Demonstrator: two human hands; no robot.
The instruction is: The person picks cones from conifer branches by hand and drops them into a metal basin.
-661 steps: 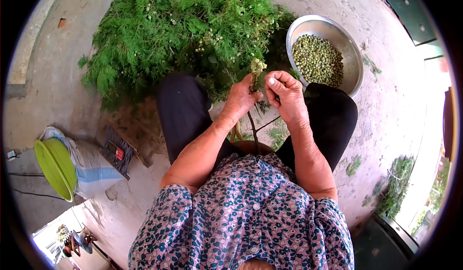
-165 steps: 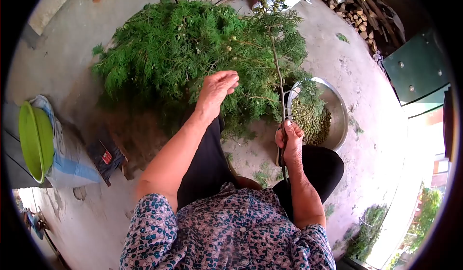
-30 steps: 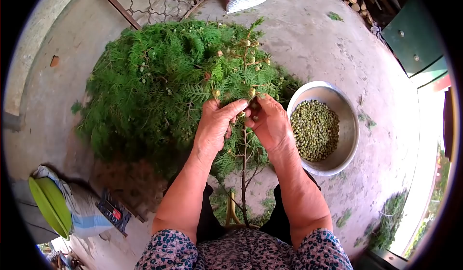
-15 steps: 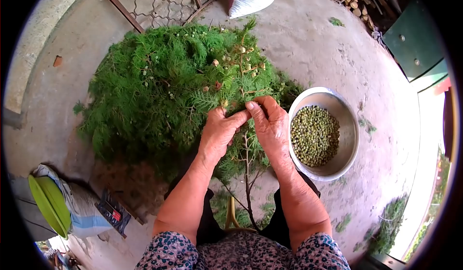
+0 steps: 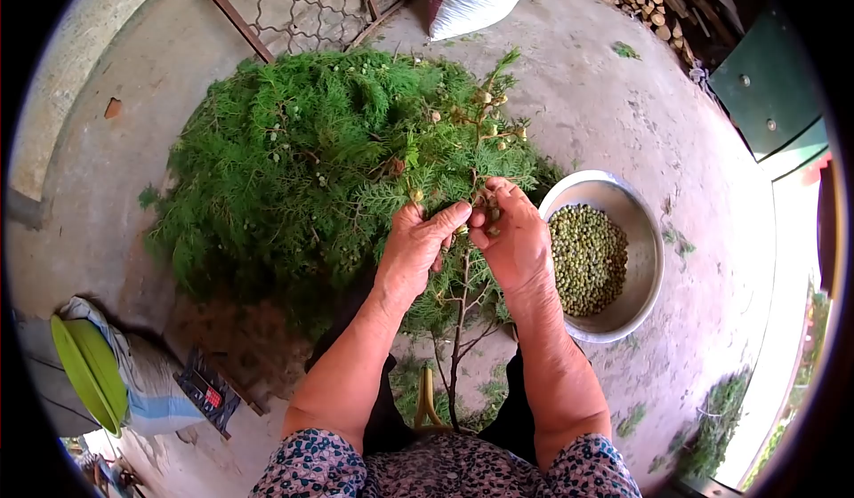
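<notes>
2 hands at 1 branch [image 5: 462, 320], which runs near to far, its tip over the pile [image 5: 276, 169].
Left hand [image 5: 414, 247] pinches it, thumb against fingers; right hand [image 5: 516, 242], just beside, has fingers curled round a few cones [image 5: 492, 217]. Bowl [image 5: 647, 271] at right holds more.

I see one leafy branch [image 5: 461, 325] in front of me, its thin dark stem rising from below the hands, between the forearms, and forking below the fingers. The left hand [image 5: 414, 249] pinches its feathery green foliage. Pale yellowish cones [image 5: 485, 98] dot its upper end, beyond the fingertips, where it leans slightly to the right. I make out a few small green cones [image 5: 493, 217] within the curled fingers of the right hand [image 5: 520, 242], partly hidden. Beside that hand, many round green-brown cones [image 5: 587, 258] lie loosely heaped.
</notes>
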